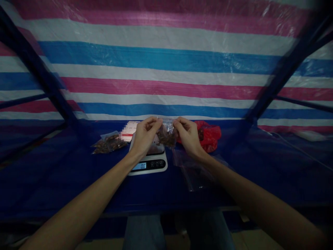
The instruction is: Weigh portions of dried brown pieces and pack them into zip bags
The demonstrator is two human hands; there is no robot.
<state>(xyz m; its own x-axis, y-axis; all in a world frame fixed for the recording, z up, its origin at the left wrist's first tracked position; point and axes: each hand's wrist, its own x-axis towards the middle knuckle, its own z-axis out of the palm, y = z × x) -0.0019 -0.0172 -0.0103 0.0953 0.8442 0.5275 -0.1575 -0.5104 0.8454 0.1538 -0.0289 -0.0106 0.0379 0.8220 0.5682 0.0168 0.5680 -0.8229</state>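
Between my two hands hangs a clear zip bag [167,136] with brown dried pieces in its lower part. My left hand [146,133] pinches its upper left corner, and my right hand [187,134] pinches the upper right one. Below and partly behind my left hand stands a white kitchen scale [153,167], its display reading 0.0. Several flat clear zip bags [196,175] lie under my right forearm. Just beyond my right hand is a red plastic bag [211,136] with brown pieces showing at its opening.
Left of the scale lies another filled clear bag [109,142]. A partly blurred white and red card or screen [130,130] is behind it. Dark blue metal posts [49,83] flank the blue shelf [145,198], and a striped plastic sheet [166,57] closes off the back.
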